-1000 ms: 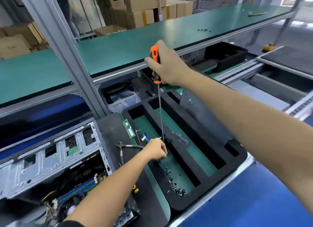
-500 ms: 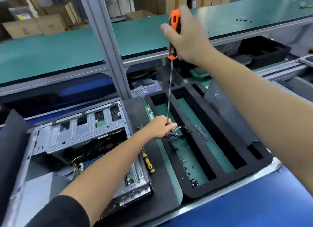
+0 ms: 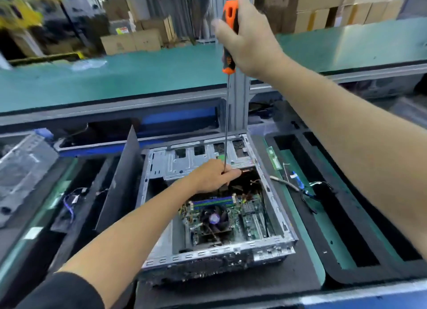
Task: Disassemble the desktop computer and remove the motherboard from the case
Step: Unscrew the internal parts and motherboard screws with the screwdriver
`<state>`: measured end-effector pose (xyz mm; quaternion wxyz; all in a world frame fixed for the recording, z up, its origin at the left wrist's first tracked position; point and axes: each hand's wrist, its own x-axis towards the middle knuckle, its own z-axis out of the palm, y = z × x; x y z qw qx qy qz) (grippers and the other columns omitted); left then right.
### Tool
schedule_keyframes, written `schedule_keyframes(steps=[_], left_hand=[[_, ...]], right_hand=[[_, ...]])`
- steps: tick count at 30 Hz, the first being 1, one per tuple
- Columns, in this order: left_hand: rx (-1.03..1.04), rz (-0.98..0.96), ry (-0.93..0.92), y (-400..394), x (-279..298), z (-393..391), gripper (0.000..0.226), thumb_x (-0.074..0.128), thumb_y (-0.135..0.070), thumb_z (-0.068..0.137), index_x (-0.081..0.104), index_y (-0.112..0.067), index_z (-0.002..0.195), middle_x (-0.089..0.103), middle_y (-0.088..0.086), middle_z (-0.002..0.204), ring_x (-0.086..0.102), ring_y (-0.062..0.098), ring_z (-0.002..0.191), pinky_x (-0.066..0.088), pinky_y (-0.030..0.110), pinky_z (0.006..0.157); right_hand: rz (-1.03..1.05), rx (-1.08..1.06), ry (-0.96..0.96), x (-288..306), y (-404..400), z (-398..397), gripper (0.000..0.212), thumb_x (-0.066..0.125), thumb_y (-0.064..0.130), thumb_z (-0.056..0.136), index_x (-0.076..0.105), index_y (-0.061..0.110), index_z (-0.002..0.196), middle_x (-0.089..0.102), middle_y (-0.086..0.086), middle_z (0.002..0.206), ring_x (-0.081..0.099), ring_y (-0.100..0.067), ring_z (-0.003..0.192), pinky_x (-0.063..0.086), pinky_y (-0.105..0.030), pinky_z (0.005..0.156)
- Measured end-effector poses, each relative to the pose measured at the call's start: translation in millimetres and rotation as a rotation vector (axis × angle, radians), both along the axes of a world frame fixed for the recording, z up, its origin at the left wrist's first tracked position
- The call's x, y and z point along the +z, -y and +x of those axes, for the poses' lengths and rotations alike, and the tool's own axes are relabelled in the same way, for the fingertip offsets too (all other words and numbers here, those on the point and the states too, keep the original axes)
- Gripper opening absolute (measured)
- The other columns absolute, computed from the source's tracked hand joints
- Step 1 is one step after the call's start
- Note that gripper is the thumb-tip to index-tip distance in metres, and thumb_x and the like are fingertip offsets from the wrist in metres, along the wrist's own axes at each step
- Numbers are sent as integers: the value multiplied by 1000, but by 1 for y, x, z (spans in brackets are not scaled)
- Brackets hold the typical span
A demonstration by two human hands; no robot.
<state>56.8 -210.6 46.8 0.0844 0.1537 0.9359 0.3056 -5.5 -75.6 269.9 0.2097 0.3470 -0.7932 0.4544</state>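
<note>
The open desktop case lies flat on a black mat at the near edge of the workbench, its lid off; the motherboard sits inside, toward the near right corner of the case, with a round cooler fan on it and a row of blue and green memory slots just beyond the fan. The right hand is raised high, its fingers wrapped around the orange and black handle of a long screwdriver; the thin shaft hangs nearly upright down to the case. The left hand reaches in over the far half of the case, fingers pinched around the lower end of the shaft; the tip is hidden behind that hand. A black foam tray with long slots lies just right of the case, a loose cable in it; a dark panel leans upright against the case's left side.
</note>
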Motion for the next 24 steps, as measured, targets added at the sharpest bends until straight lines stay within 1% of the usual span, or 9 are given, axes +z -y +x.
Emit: schedule_keyframes(steps=[2, 5, 7, 11, 13, 15, 17, 20, 24], left_hand=[[13, -29, 54, 25, -9, 9, 52, 47, -46, 97, 51, -12, 58, 35, -5, 43, 33, 10, 39, 28, 18, 45], [-11, -110, 126, 53, -22, 18, 52, 49, -49, 95, 47, -12, 58, 39, 1, 51, 34, 9, 41, 32, 20, 47], [-37, -134, 173, 64, -28, 22, 52, 50, -50, 94, 45, -11, 60, 38, 1, 53, 32, 8, 42, 31, 19, 46], [-49, -192, 217, 74, -43, 29, 48, 53, -46, 93, 42, -14, 59, 37, 1, 56, 36, 16, 50, 32, 30, 55], [-53, -278, 202, 75, -48, 31, 39, 56, -48, 90, 49, -17, 66, 48, -1, 63, 45, 15, 56, 36, 30, 55], [-74, -403, 149, 72, -49, 30, 32, 57, -51, 87, 55, -19, 85, 57, -2, 79, 54, 17, 70, 40, 30, 58], [-107, -487, 110, 67, -50, 28, 40, 57, -53, 84, 55, -16, 100, 58, 0, 90, 56, 21, 81, 43, 33, 63], [-169, -554, 88, 55, -53, 27, 57, 57, -63, 81, 53, -13, 109, 58, 2, 100, 56, 23, 89, 49, 38, 73], [-217, -558, 118, 48, -59, 25, 62, 55, -70, 78, 52, -14, 105, 58, 2, 96, 56, 22, 82, 43, 34, 63]], right_hand=[[30, 20, 40, -12, 25, 5, 25, 48, 27, 100, 30, 18, 84, 35, 4, 69, 45, -15, 60, 47, -28, 59], [55, 40, 72, -29, 54, 12, 31, 50, 28, 100, 27, 24, 79, 33, 5, 68, 44, -3, 54, 39, -14, 51], [85, 20, 68, -40, 67, 16, 31, 51, 28, 99, 28, 25, 79, 33, 6, 67, 39, 2, 47, 36, -11, 48], [120, 11, 119, -59, 82, 24, 28, 53, 30, 97, 34, 11, 92, 36, 4, 69, 40, -5, 51, 39, -14, 47], [139, -9, 124, -65, 82, 26, 29, 53, 31, 97, 34, 11, 94, 38, 4, 68, 42, -1, 47, 40, -14, 46], [165, -13, 126, -70, 79, 26, 29, 54, 32, 97, 34, 11, 95, 40, 4, 67, 44, 0, 47, 40, -13, 45], [186, -14, 135, -73, 74, 24, 28, 54, 32, 97, 35, 12, 95, 42, 4, 67, 45, -1, 48, 40, -13, 45], [186, -36, 125, -75, 64, 20, 28, 54, 33, 96, 35, 12, 93, 38, 6, 65, 38, 1, 44, 36, -11, 46], [162, -28, 112, -74, 53, 14, 28, 54, 33, 95, 36, 12, 92, 38, 6, 65, 40, -1, 44, 39, -14, 46]])
